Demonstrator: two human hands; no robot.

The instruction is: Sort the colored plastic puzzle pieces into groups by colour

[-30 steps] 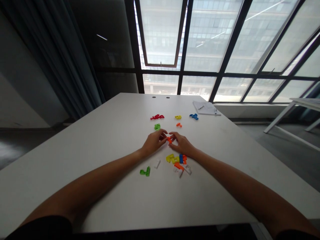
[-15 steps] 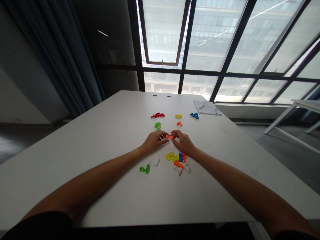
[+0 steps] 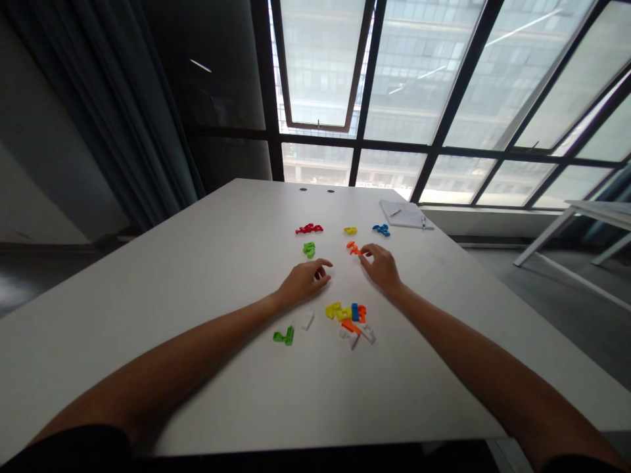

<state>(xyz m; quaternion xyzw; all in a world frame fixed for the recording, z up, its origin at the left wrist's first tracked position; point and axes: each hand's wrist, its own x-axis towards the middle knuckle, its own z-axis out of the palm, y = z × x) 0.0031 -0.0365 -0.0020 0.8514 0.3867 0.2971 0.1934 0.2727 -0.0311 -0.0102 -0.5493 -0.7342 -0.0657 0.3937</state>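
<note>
My right hand (image 3: pixel 382 265) pinches a small orange plastic piece (image 3: pixel 357 252) between thumb and fingertips. That piece is right beside another orange piece (image 3: pixel 351 245); whether they touch I cannot tell. My left hand (image 3: pixel 304 279) rests on the table with its fingers loosely curved and apart, nothing in them. Just beyond it lie green pieces (image 3: pixel 309 249). Nearer to me is a mixed cluster with yellow pieces (image 3: pixel 334 311), a blue piece (image 3: pixel 355 312), an orange piece (image 3: pixel 350 326) and white pieces (image 3: pixel 367 333). A white piece (image 3: pixel 307 321) and green pieces (image 3: pixel 284 336) lie left of it.
Red pieces (image 3: pixel 309 228), a yellow piece (image 3: pixel 350 230) and blue pieces (image 3: pixel 381 230) form a row farther back on the white table (image 3: pixel 221 407). Paper (image 3: pixel 403 213) with pens lies at the far right. Windows and a curtain (image 3: pixel 113 98) stand behind.
My right hand has moved away from my left, forward and right, carrying the orange piece beside the other orange one. My left hand has let go of it and stayed nearly in place.
</note>
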